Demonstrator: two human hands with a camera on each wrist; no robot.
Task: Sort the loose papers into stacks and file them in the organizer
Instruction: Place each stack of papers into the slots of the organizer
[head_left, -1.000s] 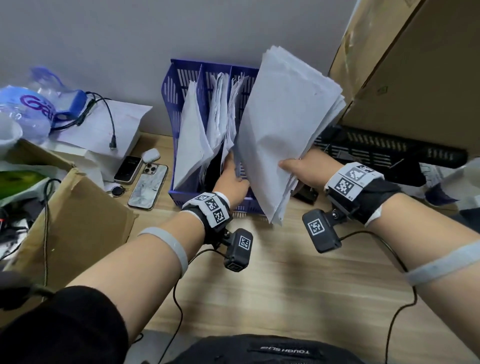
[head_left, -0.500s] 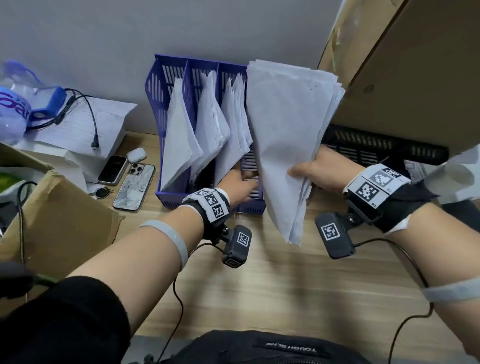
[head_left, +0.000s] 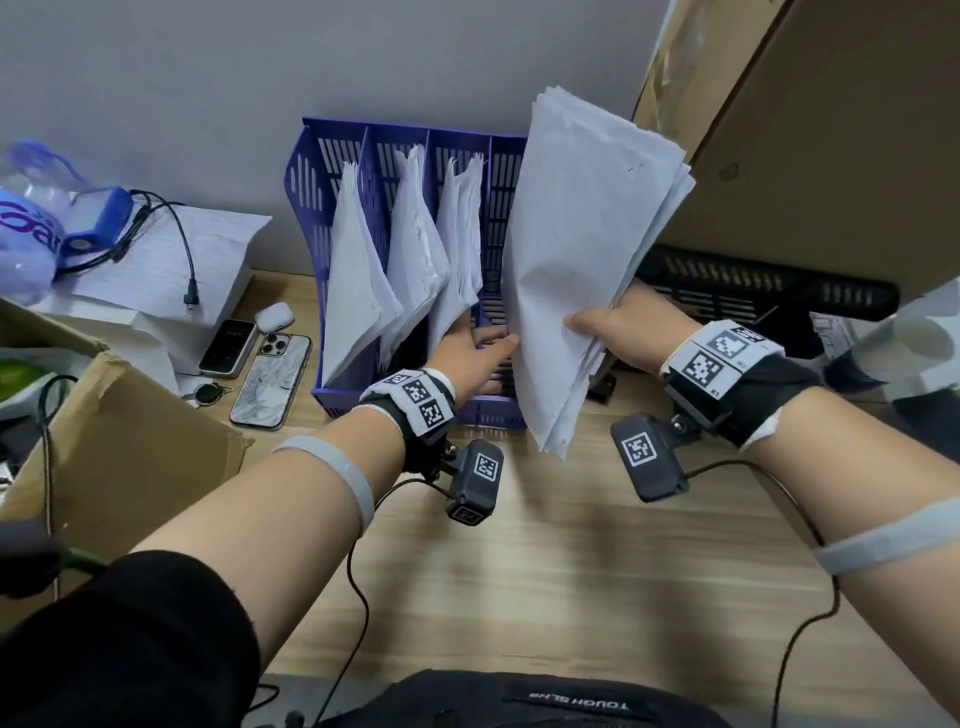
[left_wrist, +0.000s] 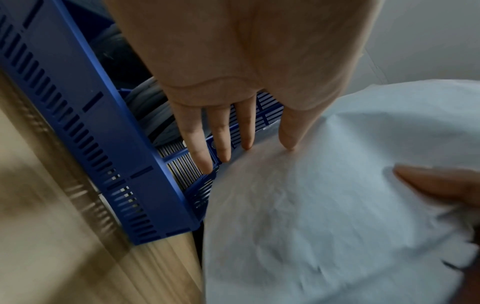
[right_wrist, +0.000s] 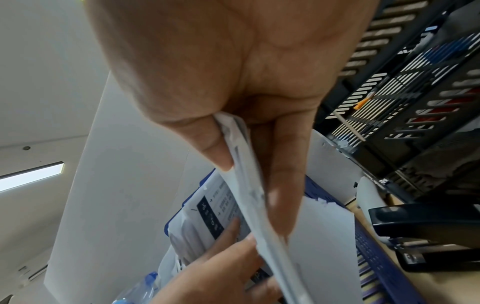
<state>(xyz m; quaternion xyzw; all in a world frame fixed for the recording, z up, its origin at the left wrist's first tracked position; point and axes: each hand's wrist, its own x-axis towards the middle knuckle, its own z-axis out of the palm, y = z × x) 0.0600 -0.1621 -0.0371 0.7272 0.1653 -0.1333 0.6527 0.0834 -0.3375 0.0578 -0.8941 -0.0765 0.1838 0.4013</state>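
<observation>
Three slots of the blue organizer (head_left: 332, 171) hold papers; my right hand (head_left: 618, 332) grips the last stack (head_left: 582, 249), my flat left hand (head_left: 467, 353) steadying it at the rightmost slot.

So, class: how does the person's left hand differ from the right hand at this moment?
The right hand pinches a stack of papers between thumb and fingers; the left hand holds nothing, its fingers straight. The left hand reaches into the blue organizer, fingertips touching the stack; the right hand stays outside it, to its right. Both wear a marker-tagged wrist camera.
</observation>
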